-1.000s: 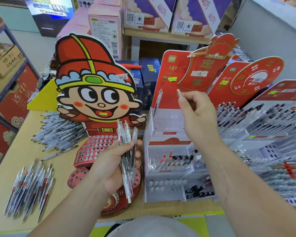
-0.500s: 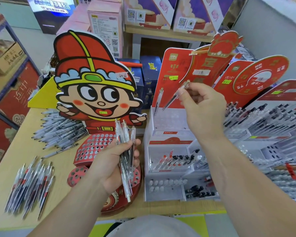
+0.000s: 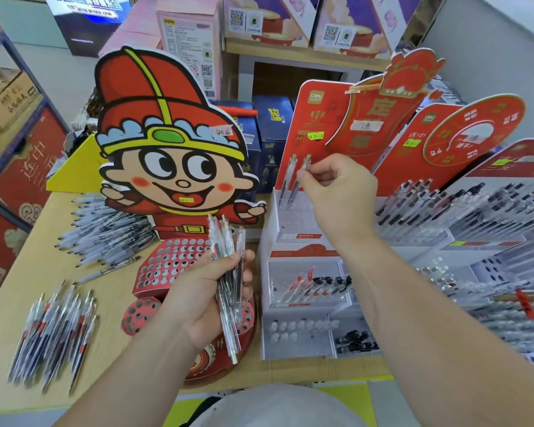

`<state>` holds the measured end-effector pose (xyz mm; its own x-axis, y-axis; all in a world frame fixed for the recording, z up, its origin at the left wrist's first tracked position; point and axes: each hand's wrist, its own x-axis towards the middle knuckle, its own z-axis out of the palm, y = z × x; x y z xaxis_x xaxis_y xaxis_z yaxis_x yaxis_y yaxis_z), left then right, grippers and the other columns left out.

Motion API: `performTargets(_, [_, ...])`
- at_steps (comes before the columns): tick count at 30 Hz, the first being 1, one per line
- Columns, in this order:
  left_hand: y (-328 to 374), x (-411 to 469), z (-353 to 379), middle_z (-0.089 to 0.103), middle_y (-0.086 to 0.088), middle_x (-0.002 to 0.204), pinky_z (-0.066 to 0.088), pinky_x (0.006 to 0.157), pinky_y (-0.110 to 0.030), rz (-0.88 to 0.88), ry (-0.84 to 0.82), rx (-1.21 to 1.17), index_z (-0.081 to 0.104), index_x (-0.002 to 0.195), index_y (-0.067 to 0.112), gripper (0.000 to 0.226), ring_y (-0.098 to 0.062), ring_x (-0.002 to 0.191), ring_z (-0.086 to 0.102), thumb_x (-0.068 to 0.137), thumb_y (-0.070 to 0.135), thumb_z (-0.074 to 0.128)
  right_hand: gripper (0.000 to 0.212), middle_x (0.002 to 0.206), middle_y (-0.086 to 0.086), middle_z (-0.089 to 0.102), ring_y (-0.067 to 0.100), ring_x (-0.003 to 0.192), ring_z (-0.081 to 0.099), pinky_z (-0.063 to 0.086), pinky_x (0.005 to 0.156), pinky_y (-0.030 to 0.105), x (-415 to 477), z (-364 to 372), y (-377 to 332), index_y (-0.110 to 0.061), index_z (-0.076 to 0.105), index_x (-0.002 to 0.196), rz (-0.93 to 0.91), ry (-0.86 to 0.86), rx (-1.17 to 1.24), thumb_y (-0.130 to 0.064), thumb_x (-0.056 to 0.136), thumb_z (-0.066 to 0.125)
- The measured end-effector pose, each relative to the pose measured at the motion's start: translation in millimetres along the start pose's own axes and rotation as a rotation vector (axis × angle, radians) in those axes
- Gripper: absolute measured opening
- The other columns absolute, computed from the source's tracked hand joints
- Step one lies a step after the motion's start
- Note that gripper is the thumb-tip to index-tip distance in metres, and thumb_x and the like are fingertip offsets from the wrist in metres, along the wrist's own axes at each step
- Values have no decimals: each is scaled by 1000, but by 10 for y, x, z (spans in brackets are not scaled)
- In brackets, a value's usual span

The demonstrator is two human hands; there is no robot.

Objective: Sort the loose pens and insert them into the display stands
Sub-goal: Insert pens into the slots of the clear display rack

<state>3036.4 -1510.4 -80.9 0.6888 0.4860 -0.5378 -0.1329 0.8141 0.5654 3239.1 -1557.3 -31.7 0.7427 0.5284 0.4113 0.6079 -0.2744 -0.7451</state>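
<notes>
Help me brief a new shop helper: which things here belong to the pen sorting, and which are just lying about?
In the job: right hand pinching a pen at the white stand; left hand gripping a pen bundle; near pen pile; far pen pile; cartoon stand with empty holes.
Lying about: pink box; blue boxes; cardboard carton.

My two forearms are bare all the way to the bottom edge, and my left hand (image 3: pixel 204 298) and right hand (image 3: pixel 339 192) are bare too. Low between them shows my pale grey smooth fabric garment (image 3: pixel 278 406).
</notes>
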Motion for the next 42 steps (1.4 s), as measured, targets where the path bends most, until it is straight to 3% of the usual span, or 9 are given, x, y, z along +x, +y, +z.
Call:
performTargets(6, [10, -3, 11, 69, -11, 95, 49, 50, -27, 8, -11, 1, 60, 120, 0, 34, -16, 62, 57, 87, 8, 62, 11, 70, -14, 67, 6, 67, 64, 52, 66, 27, 3, 48, -14, -17, 73, 77, 18, 14, -42, -24, 85, 76])
performTargets(14, [-1, -26, 10, 69, -10, 94, 49, 50, -27, 15, -9, -4, 49, 139, -6, 52, -16, 61, 58, 90, 8, 60, 12, 65, -17, 60, 0, 59, 55, 39, 57, 7, 4, 58, -57, -14, 70, 76, 20, -9, -83, -21, 85, 75])
performTargets(20, [-5, -61, 41, 70, -11, 91, 49, 49, -27, 22, -16, 5, 51, 136, -7, 51, -17, 60, 57, 88, 7, 62, 11, 67, -16, 61, 2, 62, 57, 40, 58, 9, -13, 39, -44, -16, 69, 76, 17, -30, -95, -21, 85, 74])
performTargets(24, [1, -97, 71, 70, -10, 90, 49, 50, -26, 18, -31, 42, 55, 131, -7, 46, -17, 61, 57, 89, 8, 62, 8, 69, -14, 65, 5, 68, 62, 52, 64, 20, -116, -47, -22, -21, 70, 77, 65, -32, -17, -21, 82, 76])
performTargets(27, [3, -118, 74, 68, -7, 79, 47, 49, -25, 25, -50, 81, 53, 134, -9, 55, -17, 58, 56, 84, 10, 64, 9, 67, -4, 69, 14, 65, 67, 59, 63, 35, -340, -129, -53, -21, 71, 77, 208, -146, 119, -22, 86, 75])
performTargets(32, [1, -120, 112, 59, -16, 73, 46, 48, -26, 3, -95, 142, 71, 110, -4, 32, -19, 56, 54, 81, 10, 68, 17, 69, 5, 71, 12, 55, 61, 46, 48, 27, -580, -183, -238, -16, 74, 80, 480, -497, 297, -31, 87, 76])
performTargets(35, [-3, -126, 152, 65, -17, 89, 47, 49, -29, 24, -158, 159, 70, 110, 5, 26, -21, 59, 55, 84, 4, 68, 20, 68, 8, 72, 12, 54, 57, 42, 45, 24, -604, -204, -275, -11, 75, 82, 527, -546, 307, -31, 87, 76])
performTargets(40, [-18, -134, 215, 62, -13, 79, 45, 49, -29, 32, -140, 196, 66, 114, 10, 31, -20, 58, 55, 82, 7, 68, 16, 68, 11, 72, 13, 53, 61, 41, 45, 26, -580, -269, -269, -6, 73, 82, 599, -567, 371, -20, 90, 74])
performTargets(42, [-25, -113, 224, 65, -16, 89, 44, 49, -29, 28, -127, 168, 67, 115, 11, 27, -20, 59, 55, 89, 8, 66, 15, 68, 9, 71, 13, 54, 64, 43, 46, 26, -560, -315, -264, -6, 72, 80, 610, -532, 415, -16, 91, 72])
